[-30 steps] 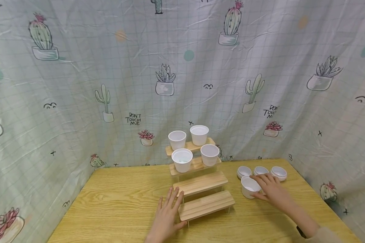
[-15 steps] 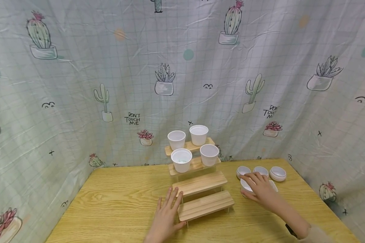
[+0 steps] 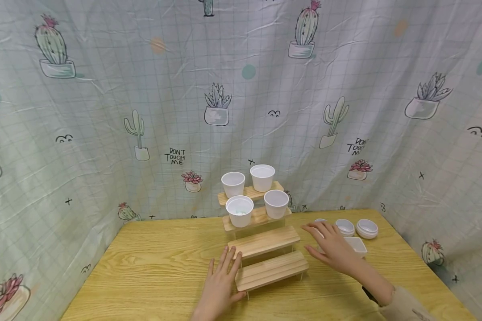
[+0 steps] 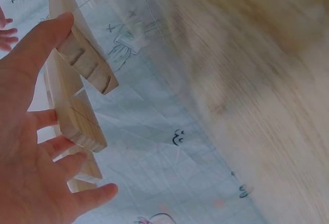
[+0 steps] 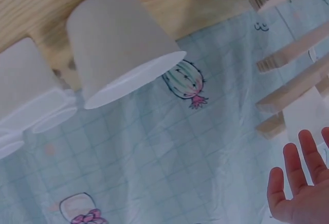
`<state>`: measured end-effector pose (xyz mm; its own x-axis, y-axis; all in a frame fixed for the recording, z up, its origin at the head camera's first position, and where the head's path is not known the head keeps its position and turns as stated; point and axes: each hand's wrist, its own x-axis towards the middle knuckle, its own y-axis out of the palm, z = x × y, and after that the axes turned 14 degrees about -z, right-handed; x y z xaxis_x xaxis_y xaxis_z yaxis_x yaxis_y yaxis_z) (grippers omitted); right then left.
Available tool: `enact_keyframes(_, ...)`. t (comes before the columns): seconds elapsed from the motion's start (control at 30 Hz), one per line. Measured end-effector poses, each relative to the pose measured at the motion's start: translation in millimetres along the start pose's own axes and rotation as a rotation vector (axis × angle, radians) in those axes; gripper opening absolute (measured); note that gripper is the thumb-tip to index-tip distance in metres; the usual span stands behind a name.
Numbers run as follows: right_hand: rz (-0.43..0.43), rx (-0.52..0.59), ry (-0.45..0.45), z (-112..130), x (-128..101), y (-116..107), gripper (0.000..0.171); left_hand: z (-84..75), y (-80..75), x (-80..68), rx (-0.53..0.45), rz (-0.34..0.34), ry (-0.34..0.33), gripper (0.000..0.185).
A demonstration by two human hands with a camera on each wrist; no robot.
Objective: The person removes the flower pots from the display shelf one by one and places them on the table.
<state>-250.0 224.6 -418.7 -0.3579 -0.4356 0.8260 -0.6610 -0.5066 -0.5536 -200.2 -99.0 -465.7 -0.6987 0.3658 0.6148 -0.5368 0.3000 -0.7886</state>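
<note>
Head view: the left hand (image 3: 221, 285) lies flat with straight fingers on the table (image 3: 156, 267), its thumb against the left end of the lowest step of the wooden rack (image 3: 271, 269). The right hand (image 3: 332, 247) hovers open, fingers spread, gripping nothing, in the gap between the rack and a cup (image 3: 355, 245) just behind it. The rack has four steps; the upper two carry four cups, the lower two are bare. Three more cups stand in a row near the far right edge, one half hidden. Half a second ago the right hand covered that cup; it has since shifted left off it.

Left wrist view: the open left hand (image 4: 31, 147) touches the step ends (image 4: 82, 126).

Right wrist view: the cup (image 5: 115, 44) stands apart from the open right hand (image 5: 303, 188), beside two others.
</note>
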Motion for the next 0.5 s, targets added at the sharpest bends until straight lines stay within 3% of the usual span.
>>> enact_keyframes(0.5, -0.041, 0.036, 0.007, 9, 43, 12, 0.055, -1.4, -0.3, 3.6, 0.068, -0.019, 0.037, 0.087)
